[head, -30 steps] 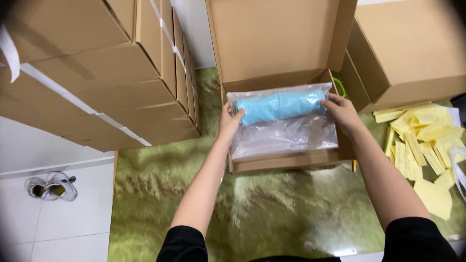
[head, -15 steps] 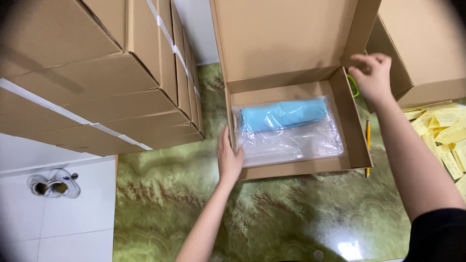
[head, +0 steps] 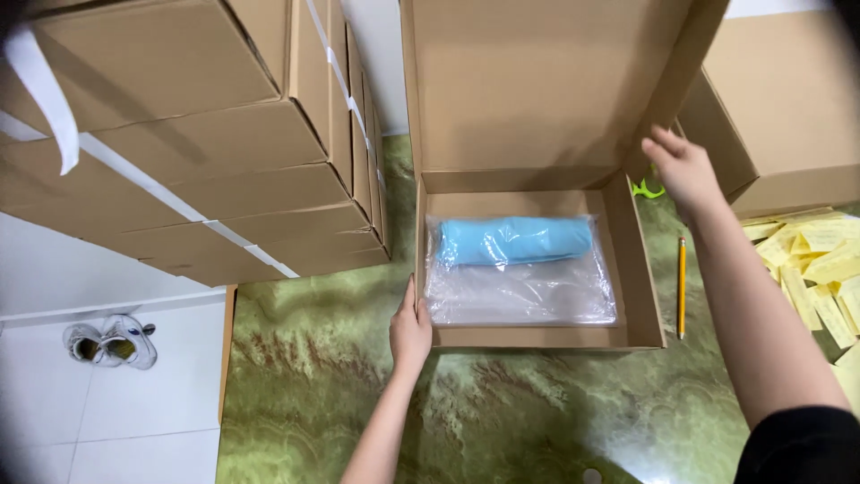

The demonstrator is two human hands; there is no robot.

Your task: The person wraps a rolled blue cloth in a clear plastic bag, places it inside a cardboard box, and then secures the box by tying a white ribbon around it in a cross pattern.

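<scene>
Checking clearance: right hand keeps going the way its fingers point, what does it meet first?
Probably the raised lid of the open cardboard box: the right hand points up and left, fingertips about at the lid's right edge. Depth is unclear, so contact can't be confirmed.

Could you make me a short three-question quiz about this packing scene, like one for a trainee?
1. True or false: the open cardboard box is empty.
2. Which hand rests against the box's front left corner: A) left hand B) right hand?
3. What lies on the green table just right of the box?

Key
1. False: a clear plastic bag with a blue bundle inside lies in it.
2. A; the right hand is up at the lid's right edge.
3. A yellow pencil.
</scene>
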